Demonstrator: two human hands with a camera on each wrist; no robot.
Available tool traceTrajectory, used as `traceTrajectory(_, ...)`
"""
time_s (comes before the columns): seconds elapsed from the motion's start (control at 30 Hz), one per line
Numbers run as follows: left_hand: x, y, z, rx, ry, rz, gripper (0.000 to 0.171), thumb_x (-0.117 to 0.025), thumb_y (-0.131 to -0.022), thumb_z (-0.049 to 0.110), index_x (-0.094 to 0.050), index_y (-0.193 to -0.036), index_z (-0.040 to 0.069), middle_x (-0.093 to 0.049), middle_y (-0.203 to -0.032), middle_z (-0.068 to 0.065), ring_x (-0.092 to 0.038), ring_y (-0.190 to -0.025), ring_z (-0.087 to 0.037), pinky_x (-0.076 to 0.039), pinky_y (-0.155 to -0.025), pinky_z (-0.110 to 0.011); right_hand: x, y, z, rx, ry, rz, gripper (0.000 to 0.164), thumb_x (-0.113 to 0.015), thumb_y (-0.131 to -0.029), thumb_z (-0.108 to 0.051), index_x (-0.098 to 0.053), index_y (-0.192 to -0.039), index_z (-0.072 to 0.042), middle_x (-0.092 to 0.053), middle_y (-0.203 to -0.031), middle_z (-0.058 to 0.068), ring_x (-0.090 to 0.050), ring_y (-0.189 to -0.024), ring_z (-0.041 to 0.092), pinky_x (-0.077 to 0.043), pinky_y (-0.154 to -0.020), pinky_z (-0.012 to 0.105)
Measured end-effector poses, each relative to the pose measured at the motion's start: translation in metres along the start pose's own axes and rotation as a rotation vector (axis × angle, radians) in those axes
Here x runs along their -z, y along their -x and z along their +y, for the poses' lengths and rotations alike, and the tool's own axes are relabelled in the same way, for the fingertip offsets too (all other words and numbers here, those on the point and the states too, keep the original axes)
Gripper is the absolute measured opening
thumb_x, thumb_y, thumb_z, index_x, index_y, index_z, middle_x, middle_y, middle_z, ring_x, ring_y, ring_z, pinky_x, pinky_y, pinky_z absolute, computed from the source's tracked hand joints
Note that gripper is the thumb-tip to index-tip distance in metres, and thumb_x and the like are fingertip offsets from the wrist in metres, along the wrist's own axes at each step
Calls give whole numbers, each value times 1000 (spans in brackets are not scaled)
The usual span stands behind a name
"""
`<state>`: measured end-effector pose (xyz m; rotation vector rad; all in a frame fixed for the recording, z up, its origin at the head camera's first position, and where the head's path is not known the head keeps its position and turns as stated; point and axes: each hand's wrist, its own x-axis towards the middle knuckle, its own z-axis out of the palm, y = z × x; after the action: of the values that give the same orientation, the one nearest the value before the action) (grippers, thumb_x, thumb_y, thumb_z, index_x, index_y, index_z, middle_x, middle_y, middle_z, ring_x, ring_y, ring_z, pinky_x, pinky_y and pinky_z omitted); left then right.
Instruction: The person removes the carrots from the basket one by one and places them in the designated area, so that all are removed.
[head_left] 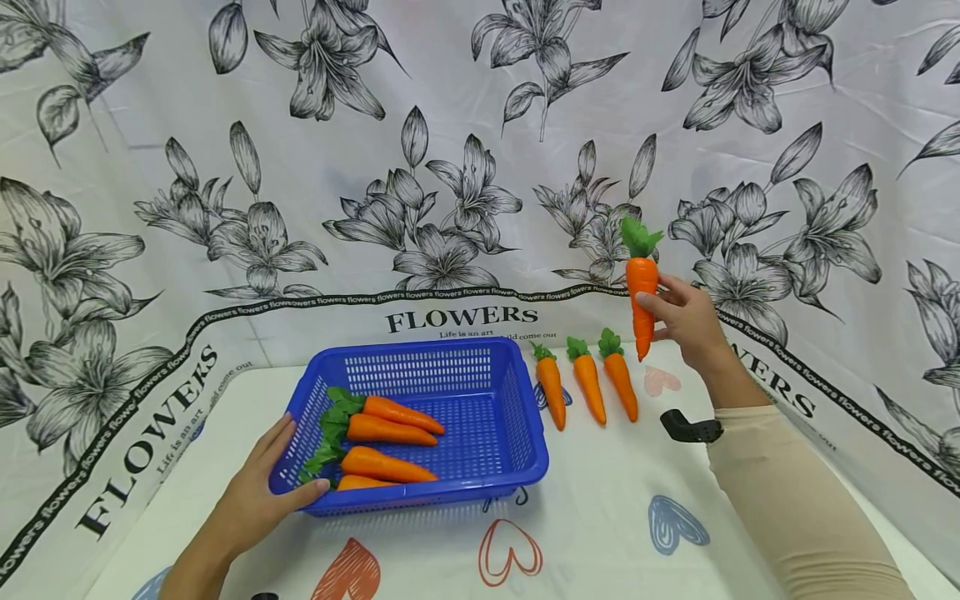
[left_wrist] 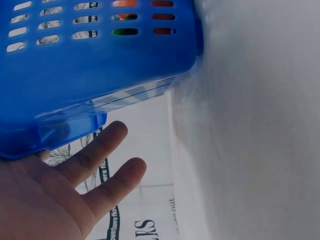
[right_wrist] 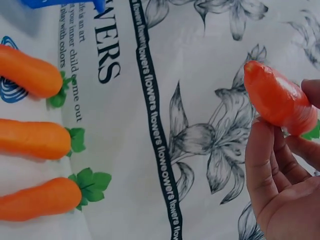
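Observation:
My right hand (head_left: pixel 686 321) pinches a carrot (head_left: pixel 642 292) upright above the table, leafy green top up and tip down. In the right wrist view, thumb and fingers hold this carrot (right_wrist: pixel 277 97) with its tip towards the camera. My left hand (head_left: pixel 258 479) rests at the near left corner of a blue plastic basket (head_left: pixel 442 493), thumb on the rim. The left wrist view shows two of its fingers (left_wrist: pixel 107 185) straight and spread beside the basket wall. Several carrots (head_left: pixel 390 462) lie inside the basket's left part, leaves to the left.
Right of the basket, three carrots (head_left: pixel 588 387) lie side by side on the white heart-printed tablecloth (head_left: pixel 592 517), leaves pointing away. A white flower-printed curtain (head_left: pixel 450 100) hangs behind and at the sides. A black strap piece (head_left: pixel 690 427) sits at my right wrist.

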<state>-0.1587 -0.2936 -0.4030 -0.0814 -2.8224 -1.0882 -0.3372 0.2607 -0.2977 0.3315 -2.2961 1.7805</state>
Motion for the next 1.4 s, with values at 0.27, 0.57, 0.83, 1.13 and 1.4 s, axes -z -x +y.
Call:
traceTrajectory(0.27, 1, 0, 0, -3, 4, 2, 100, -72, -83, 43, -14, -155, 7, -6, -159, -15, -18, -134, -54, -21, -94, -77, 9, -3, 14, -65, -11, 44, 74, -67, -92, -36, -31, -152, -10, -55, -112, 10, -62, -81, 16, -58, -63, 33)
traceTrajectory(0.57, 2, -1, 2, 0, 1, -2, 100, -72, -83, 43, -13, -155, 6, -5, -159, -15, -17, -134, -54, -20, -94, -77, 13, -4, 28, -129, -28, 74, 71, -66, -92, -36, -30, -150, -16, -53, -111, 13, -63, -76, 18, -58, -62, 35)
traceTrajectory(0.83, 2, -2, 1, -7, 12, 5, 99, -72, -83, 43, -15, -155, 6, -6, -159, -14, -17, -135, -53, -20, -94, -77, 15, -5, 44, -190, 33, 173, 59, -66, -90, -43, -42, -136, -14, -56, -111, 11, -60, -85, 20, -56, -64, 31)
traceTrajectory(1.13, 1, -1, 2, -5, 10, 9, 99, -73, -83, 43, -16, -155, 5, -6, -159, -14, -17, -135, -53, -20, -95, -77, 15, -1, 55, -219, 111, 207, 59, -60, -94, -42, -47, -142, -10, -51, -123, 17, -53, -97, 25, -50, -71, 27)
traceTrajectory(1.4, 1, 0, 2, -3, 10, 15, 99, -73, -82, 43, -16, -154, 5, -7, -159, -14, -17, -135, -53, -20, -95, -77, 15, -1, 68, -239, 72, 228, 53, -59, -94, -31, -48, -141, -9, -55, -115, 16, -55, -89, 23, -52, -65, 25)
